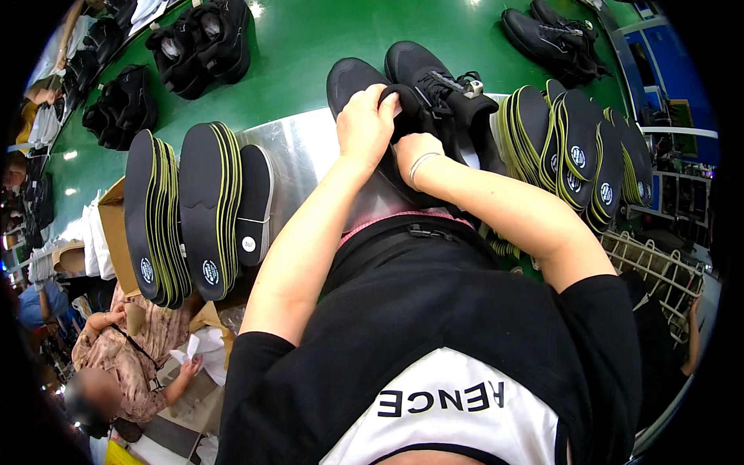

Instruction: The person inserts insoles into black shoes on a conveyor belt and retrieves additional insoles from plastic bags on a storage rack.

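Observation:
A pair of black shoes rests at the edge of a metal surface, toes pointing away from me. At the opening of the left shoe (347,76), my left hand (364,124) is closed, pinching a dark rounded flap that may be its tongue. My right hand (418,155), with a bangle on the wrist, is curled at the same opening; its fingertips are partly hidden inside. Beside it stands the right shoe (422,66), untouched, with laces and a small silver-coloured piece near its collar.
Stacks of black insoles with yellow-green edges stand on the left (205,194) and right (577,147). More black shoes (205,46) sit on the green table (310,35). A white wire rack (651,267) is at the right. At lower left another person (132,349) handles white paper.

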Available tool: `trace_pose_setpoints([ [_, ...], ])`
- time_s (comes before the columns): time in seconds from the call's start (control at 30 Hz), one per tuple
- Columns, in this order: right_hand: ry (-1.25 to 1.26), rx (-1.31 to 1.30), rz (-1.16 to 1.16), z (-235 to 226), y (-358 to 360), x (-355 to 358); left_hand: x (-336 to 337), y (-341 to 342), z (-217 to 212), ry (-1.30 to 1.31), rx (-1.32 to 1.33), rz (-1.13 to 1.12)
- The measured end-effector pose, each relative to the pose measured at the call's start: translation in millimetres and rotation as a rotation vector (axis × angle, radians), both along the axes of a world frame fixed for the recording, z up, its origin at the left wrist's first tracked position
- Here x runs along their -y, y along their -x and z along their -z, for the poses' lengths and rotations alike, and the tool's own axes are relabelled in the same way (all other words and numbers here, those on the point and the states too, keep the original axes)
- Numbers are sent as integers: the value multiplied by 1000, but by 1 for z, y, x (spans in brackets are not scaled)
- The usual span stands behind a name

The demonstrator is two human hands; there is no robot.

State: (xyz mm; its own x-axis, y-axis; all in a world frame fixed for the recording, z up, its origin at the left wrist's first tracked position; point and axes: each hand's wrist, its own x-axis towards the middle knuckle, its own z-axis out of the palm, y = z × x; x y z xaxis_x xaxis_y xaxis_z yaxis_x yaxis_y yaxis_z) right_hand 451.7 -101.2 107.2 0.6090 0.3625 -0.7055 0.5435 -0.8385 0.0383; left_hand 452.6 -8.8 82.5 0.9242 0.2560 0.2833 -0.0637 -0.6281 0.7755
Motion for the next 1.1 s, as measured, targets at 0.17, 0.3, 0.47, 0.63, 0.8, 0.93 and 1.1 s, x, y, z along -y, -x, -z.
trace_pose_setpoints([
  [0.17, 29, -136, -340, -8, 0, 13, -1, -1, 0, -20, -5, 13],
  [0.3, 7, -334, -340, -45, 9, 26, -2, 0, 2, -9, 10, 12],
  [0.47, 166, -389, -351, -18, 15, 36, 2, -1, 1, -47, -22, 14],
  [0.63, 165, -355, -370, -27, 16, 29, -2, 1, 4, -26, -18, 8],
  [0.8, 116, -347, -336, -24, 14, 35, -2, 2, 1, 86, -47, 42],
  [0.93, -475, -242, -4, -33, 13, 51, -5, 15, -8, 72, 80, 22],
  [1.1, -1189, 137, 540, -51, 8, 85, -9, 52, -11, -91, 255, -66],
])
